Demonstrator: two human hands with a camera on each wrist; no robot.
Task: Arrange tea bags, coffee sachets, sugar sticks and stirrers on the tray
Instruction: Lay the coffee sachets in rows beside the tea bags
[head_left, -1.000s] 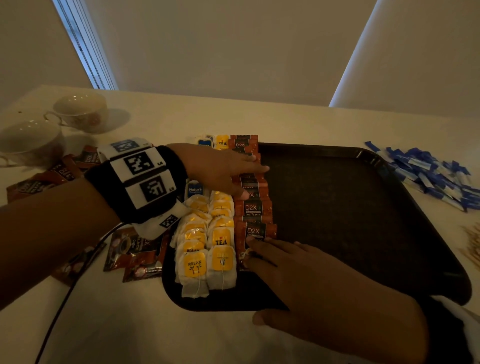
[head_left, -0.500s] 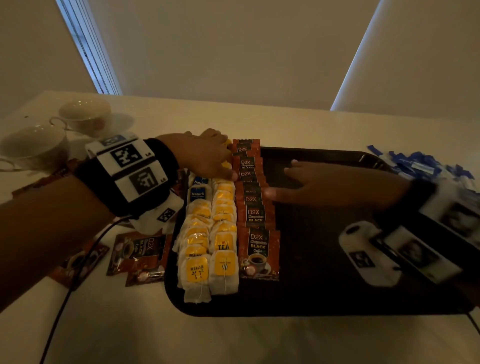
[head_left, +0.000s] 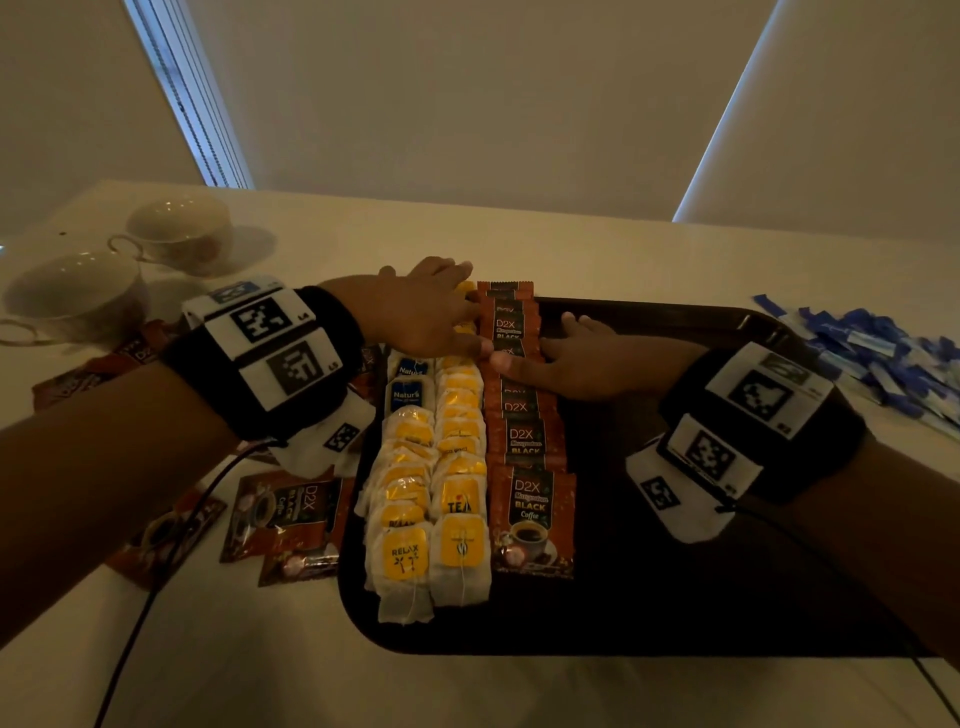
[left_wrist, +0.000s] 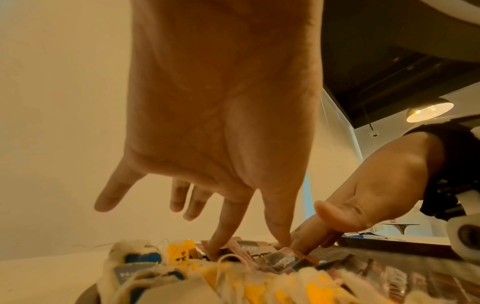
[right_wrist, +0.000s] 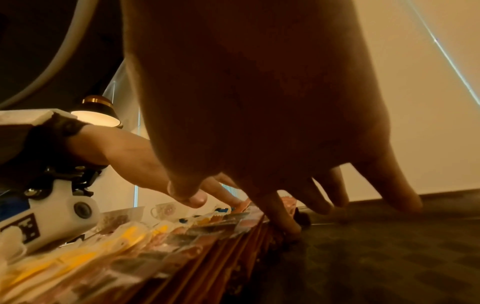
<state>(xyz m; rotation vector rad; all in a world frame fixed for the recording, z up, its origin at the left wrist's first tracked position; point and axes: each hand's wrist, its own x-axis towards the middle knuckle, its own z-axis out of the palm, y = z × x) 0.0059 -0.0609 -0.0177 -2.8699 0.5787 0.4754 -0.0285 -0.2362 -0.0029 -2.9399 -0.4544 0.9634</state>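
Observation:
A dark tray (head_left: 727, 597) holds two rows of yellow-tagged tea bags (head_left: 431, 467) and, beside them, an overlapping row of brown coffee sachets (head_left: 530, 447). My left hand (head_left: 431, 317) lies over the far end of the rows, its straight fingers (left_wrist: 221, 232) pressing the left side of the sachet row (left_wrist: 259, 255). My right hand (head_left: 576, 358) comes from the right, with its fingertips (right_wrist: 285, 224) against the right side of the same sachets (right_wrist: 207, 240). Neither hand grips anything.
Several loose coffee sachets (head_left: 280, 519) lie on the table left of the tray. A pile of blue sugar sticks (head_left: 883, 358) lies at the right. Two teacups (head_left: 176, 228) stand at the far left. The tray's right half is bare.
My right hand has travelled from the near end of the sachet row to the far end. My left hand has shifted slightly farther up the rows.

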